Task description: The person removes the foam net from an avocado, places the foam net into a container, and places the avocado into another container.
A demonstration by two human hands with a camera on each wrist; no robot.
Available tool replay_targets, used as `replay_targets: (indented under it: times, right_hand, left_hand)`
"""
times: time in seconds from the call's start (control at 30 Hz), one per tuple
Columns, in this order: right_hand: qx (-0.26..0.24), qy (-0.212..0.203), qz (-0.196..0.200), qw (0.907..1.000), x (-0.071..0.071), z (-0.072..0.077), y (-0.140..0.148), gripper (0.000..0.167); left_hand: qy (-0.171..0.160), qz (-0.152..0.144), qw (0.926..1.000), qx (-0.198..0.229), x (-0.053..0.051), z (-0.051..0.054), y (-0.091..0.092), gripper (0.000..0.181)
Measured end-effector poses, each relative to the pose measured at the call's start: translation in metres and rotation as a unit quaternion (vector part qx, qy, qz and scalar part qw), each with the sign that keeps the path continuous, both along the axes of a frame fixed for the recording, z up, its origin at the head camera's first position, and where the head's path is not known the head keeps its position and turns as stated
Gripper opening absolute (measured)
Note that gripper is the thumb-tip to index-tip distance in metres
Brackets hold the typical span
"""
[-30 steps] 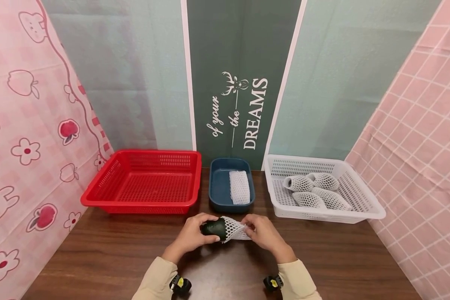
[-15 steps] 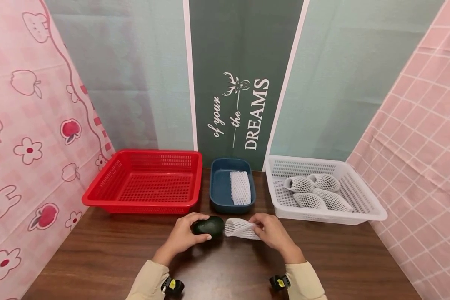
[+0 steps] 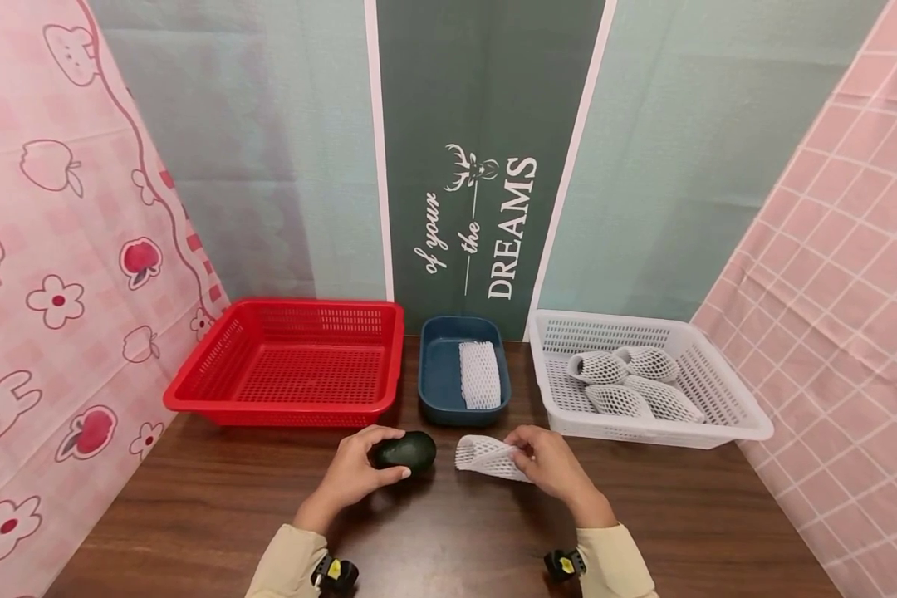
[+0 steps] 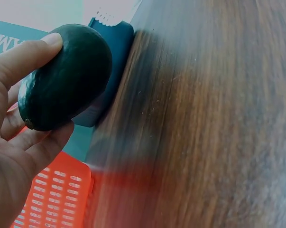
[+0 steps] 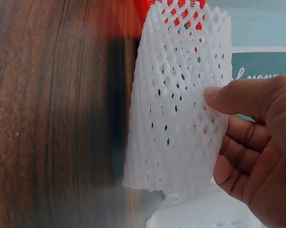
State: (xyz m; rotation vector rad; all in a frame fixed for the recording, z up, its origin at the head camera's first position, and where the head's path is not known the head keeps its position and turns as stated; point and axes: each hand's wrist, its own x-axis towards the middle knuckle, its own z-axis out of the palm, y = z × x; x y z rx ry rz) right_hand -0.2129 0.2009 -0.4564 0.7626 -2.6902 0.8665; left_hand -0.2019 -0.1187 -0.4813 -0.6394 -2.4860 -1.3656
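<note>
A dark green avocado (image 3: 407,453) is gripped by my left hand (image 3: 355,469), thumb on one side and fingers on the other. In the left wrist view the avocado (image 4: 69,78) shows smooth, shiny skin with a small stem end. My right hand (image 3: 556,472) pinches a white foam net sleeve (image 3: 489,458) by its edge. The right wrist view shows this sleeve (image 5: 178,104) hanging as a loose mesh tube, with nothing seen inside. A gap of bare table separates avocado and sleeve.
At the back left stands a red basket (image 3: 284,407). A blue tray (image 3: 437,390) in the middle holds flat foam nets (image 3: 480,375). The white basket (image 3: 643,432) at the back right contains several net-wrapped pieces (image 3: 616,399). All stand on a brown wooden table (image 3: 448,540).
The foam net was around one end of the avocado a second ago; it has come off. My left hand moved left with the avocado, my right hand right with the net.
</note>
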Motion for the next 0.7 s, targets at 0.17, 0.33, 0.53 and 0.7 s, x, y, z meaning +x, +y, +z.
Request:
replay_targets:
  times: [0.17,0.33,0.53,0.7]
  right_hand:
    - [-0.008,0.003,0.001,1.0,0.0,0.002,-0.002,0.017]
    - [-0.033,0.034,0.016,0.9987,-0.003,0.01,-0.007,0.017]
    - [-0.064,0.01,0.004,0.9979,-0.011,0.024,-0.013,0.016]
    - [-0.092,-0.023,-0.021,0.9953,-0.023,0.029,-0.021,0.017]
  left_hand:
    - [0.007,-0.001,1.0,-0.001,0.001,0.001,-0.003,0.047]
    - [0.018,0.001,0.9998,0.003,0.006,0.005,-0.012,0.046]
    - [0.016,0.009,0.9998,0.004,0.011,0.009,-0.022,0.048]
    - [0.004,0.022,0.9997,0.004,0.013,0.013,-0.03,0.049]
